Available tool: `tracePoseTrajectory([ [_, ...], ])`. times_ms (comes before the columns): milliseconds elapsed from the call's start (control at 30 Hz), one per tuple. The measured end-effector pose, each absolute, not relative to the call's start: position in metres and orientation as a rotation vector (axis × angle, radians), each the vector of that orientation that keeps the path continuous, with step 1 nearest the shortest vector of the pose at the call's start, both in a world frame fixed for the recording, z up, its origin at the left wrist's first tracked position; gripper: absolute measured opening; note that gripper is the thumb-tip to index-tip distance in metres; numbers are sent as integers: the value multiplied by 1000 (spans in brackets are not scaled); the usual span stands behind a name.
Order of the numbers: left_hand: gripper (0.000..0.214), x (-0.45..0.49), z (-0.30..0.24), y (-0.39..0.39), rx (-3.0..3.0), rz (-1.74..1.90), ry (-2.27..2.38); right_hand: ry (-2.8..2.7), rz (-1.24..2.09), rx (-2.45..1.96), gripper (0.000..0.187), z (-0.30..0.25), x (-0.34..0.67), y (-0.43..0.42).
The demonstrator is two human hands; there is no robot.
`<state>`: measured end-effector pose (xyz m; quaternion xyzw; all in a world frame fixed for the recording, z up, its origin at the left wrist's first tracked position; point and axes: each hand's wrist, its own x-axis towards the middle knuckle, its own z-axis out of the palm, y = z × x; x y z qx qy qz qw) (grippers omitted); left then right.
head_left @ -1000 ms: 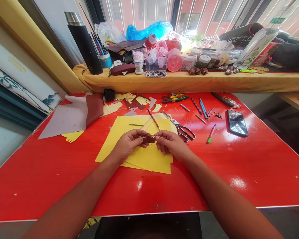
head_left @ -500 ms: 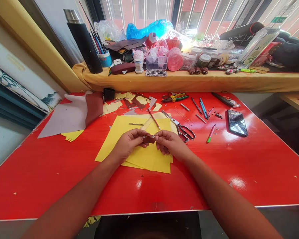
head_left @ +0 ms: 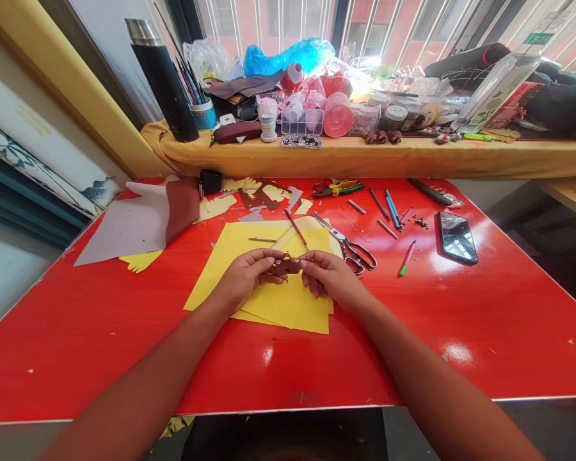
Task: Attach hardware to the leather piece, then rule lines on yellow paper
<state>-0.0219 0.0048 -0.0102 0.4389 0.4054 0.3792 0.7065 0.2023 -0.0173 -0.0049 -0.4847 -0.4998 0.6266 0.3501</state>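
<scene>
Between my two hands is a small dark-brown piece, leather by its look, (head_left: 287,266) with two round metal rings or eyelets near its upper edge. My left hand (head_left: 246,276) pinches its left end between thumb and fingers. At the right end, my right hand (head_left: 330,275) grips it the same way. Both hands hover over yellow sheets (head_left: 269,307) lying on the red table. Just beyond the fingers lie a red pencil (head_left: 297,230), a clear ruler (head_left: 282,238) and a thin metal rod (head_left: 262,239). Scissors (head_left: 348,244) rest right of the sheets.
Pens (head_left: 392,208), a green-tipped pen (head_left: 406,258) and a phone (head_left: 457,237) lie to the right. Pliers (head_left: 338,188) and scraps (head_left: 264,194) are at the back. A folded brown-grey sheet (head_left: 125,227) is on the left. A cluttered ledge (head_left: 345,157) with a black flask (head_left: 166,89) runs behind.
The fingers of my left hand have shifted slightly under the brown piece, and its left end tilts a little differently. My right hand stays almost still.
</scene>
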Motion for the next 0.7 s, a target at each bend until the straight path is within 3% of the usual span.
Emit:
tracePoseTrajectory([
  [700,55,-22,-8,5,1224,821,1048,-1300,1575,-1282,38,-7,200,-16],
])
